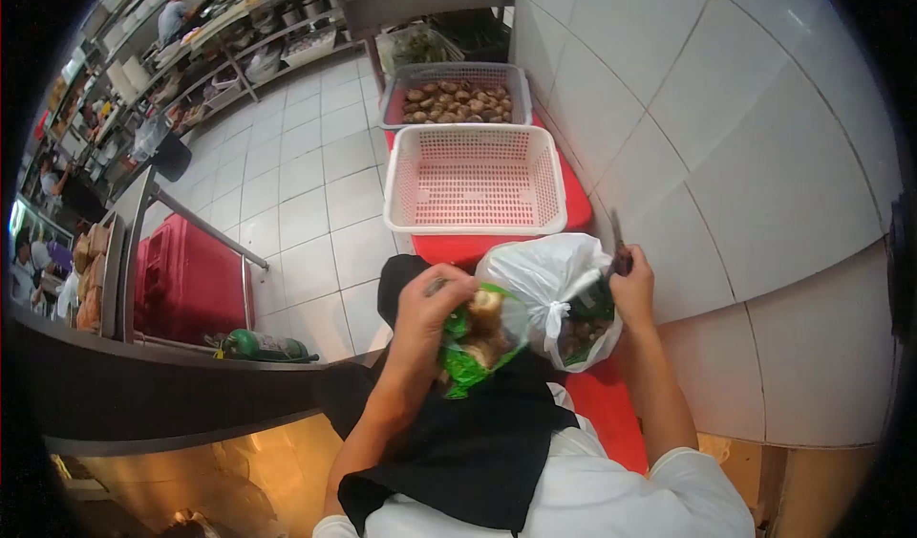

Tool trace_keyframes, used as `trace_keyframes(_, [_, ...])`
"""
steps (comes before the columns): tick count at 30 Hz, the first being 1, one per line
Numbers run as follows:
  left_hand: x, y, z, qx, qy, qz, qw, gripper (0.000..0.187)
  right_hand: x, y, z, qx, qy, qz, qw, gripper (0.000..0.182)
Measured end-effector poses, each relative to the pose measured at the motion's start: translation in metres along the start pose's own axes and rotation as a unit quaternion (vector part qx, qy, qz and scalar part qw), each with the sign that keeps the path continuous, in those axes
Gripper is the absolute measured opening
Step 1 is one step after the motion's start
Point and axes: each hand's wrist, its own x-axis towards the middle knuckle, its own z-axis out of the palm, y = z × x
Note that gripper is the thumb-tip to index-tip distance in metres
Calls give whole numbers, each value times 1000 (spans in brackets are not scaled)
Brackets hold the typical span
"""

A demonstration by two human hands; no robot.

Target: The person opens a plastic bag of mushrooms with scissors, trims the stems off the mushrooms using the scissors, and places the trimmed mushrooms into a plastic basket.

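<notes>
Here, the left hand (427,301) curls its fingers against a clear plastic packet with bright green print (485,339), pinching it above the black cloth apron (458,457); pale brown chunks show inside. The right hand (633,290) is wrapped round the dark handle of a narrow-bladed knife (622,260), blade pointing up. Between the hands stands a knotted, bulging white plastic bag (530,269), just beside the packet. Beyond it, a white perforated plastic basket (476,229) rests on a red surface (444,249), and behind that a grey plastic basket (522,84) holds round brown mushrooms (458,105).
</notes>
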Motion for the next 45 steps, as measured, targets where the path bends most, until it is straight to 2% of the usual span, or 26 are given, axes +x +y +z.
trace_keyframes(3, [13,-12,29,4,-55,-52,997,12,3,9,3,-3,-45,1,999,28])
trace_keyframes(4, [18,-19,34,9,-59,-43,997,11,5,13,4,1,-56,4,998,28])
trace_keyframes(8, [50,-57,9,-21,-30,-106,994,11,16,29,17,20,-66,4,998,27])
trace_keyframes(11, [57,-92,-8,-41,23,-117,992,12,18,10,13,6,-89,16,996,27])
trace_keyframes(12, [57,-86,-5,-63,22,-133,989,11,18,5,11,5,-98,19,995,27])
trace_keyframes(15, [54,-60,24,-15,-12,-128,992,11,17,13,16,30,-84,-3,996,28])
trace_keyframes(19, [46,-19,89,9,-127,-112,986,15,25,8,12,13,-86,-13,996,31])
trace_keyframes(22, [60,-29,121,62,-202,-55,976,18,39,2,3,59,-106,23,992,31])
trace_keyframes(25, [100,-110,114,243,-168,100,950,24,52,30,6,129,-98,41,986,27])
trace_keyframes(27, [115,-155,89,366,-123,69,920,26,56,44,7,182,-92,66,977,27])
trace_keyframes(29, [121,-181,71,437,-100,56,892,27,50,47,6,128,-81,63,986,26])
trace_keyframes(31, [119,-182,54,466,-101,57,877,28,37,54,11,101,-89,70,988,26])
trace_keyframes(35, [115,-170,39,418,-122,43,899,30,17,45,12,73,-89,65,991,33])
trace_keyframes(36, [112,-169,37,432,-88,127,888,30,16,43,9,63,-89,56,992,34])
trace_keyframes(39, [105,-129,44,501,-115,249,821,35,15,30,-7,49,-70,26,996,37])
trace_keyframes(42, [106,-117,40,569,-201,325,728,37,19,-3,-31,30,-45,-28,998,39])
trace_keyframes(45, [105,-132,46,565,-239,294,733,39,7,-22,-26,273,-70,78,956,42])
